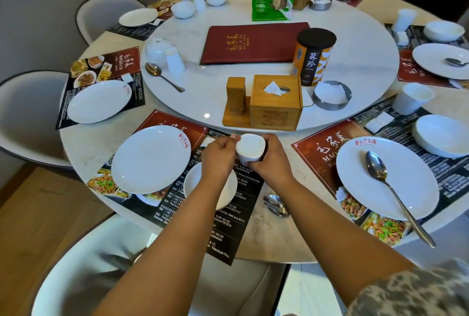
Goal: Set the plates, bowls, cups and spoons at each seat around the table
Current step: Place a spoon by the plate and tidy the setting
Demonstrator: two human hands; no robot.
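Both hands, left hand (220, 157) and right hand (269, 161), pinch one small smooth white cup (249, 148) between them. It stands upright, mouth up, above the dark paper placemat (236, 216), beside the round shiny white plate (151, 159) on the marble table (86, 143).

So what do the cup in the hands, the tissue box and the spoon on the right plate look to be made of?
The cup, held by the left hand and right hand: probably glazed white ceramic, smooth and opaque. The tissue box: light wood, maybe bamboo, with visible grain. The spoon: polished metal, mirror-like reflections.
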